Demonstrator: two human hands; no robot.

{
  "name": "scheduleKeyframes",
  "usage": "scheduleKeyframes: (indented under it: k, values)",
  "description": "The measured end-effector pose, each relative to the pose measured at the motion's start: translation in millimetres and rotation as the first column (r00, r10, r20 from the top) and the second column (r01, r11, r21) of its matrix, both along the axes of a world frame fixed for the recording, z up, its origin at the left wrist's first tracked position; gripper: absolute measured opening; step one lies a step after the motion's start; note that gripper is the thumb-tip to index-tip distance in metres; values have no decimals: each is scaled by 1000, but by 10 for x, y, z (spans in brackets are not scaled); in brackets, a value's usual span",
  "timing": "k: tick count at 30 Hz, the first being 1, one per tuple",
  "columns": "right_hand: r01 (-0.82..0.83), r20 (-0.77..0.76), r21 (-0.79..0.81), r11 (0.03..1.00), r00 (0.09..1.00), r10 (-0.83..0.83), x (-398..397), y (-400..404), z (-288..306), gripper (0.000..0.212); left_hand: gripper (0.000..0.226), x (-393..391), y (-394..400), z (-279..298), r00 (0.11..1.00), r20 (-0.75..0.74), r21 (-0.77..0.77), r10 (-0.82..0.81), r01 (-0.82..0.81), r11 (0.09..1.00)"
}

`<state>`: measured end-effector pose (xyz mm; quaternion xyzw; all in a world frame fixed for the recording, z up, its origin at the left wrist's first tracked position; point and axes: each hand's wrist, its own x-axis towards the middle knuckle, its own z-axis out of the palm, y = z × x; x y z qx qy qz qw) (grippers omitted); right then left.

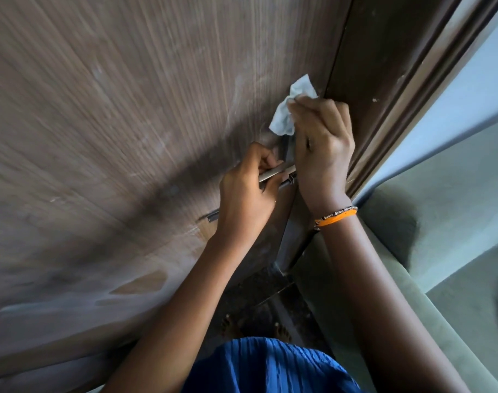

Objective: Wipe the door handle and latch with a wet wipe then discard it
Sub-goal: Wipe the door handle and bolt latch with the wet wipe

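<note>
A brown wooden door (128, 123) fills the left of the view. My left hand (247, 191) grips the metal rod of the latch (273, 174), whose far end pokes out at the lower left of the hand. My right hand (321, 148) pinches a crumpled white wet wipe (287, 109) and holds it against the door just above the latch, by the door's edge. Both hands hide the rest of the latch fittings and the handle.
The dark wooden door frame (384, 80) runs right of the hands. A grey-green cushioned seat or sofa (440, 251) stands at the right. Dark floor (270, 302) and bare toes show below, between my arms.
</note>
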<state>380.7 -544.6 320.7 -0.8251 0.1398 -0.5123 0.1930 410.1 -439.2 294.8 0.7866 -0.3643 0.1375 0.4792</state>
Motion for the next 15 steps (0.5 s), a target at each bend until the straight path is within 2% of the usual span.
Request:
scheduleKeyframes:
  k: [2, 5, 6, 10, 12, 15]
  values:
    - [42, 7, 49, 998, 999, -43, 15, -43, 20, 20, 23, 5, -4, 0, 1000, -16, 3, 4, -4, 1000]
    - [161, 56, 263, 951, 982, -182, 88, -27, 75, 26, 21, 12, -3, -4, 997, -82, -13, -4, 3, 1000]
    - [162, 60, 263, 951, 981, -183, 103, 3, 66, 26, 20, 9, -3, -4, 996, -88, -17, -6, 5, 1000]
    - [-49, 60, 77, 996, 997, 44, 49, 12, -28, 20, 23, -4, -15, 6, 999, -46, -10, 19, -20, 1000]
    - [-88, 44, 51, 995, 995, 86, 48, -60, -26, 20, 24, -17, -19, 11, 997, -64, 3, 36, -36, 999]
    - [-111, -128, 9, 994, 986, 111, -21, -49, -69, 11, 24, -23, -15, 24, 997, -69, 17, 27, -26, 1000]
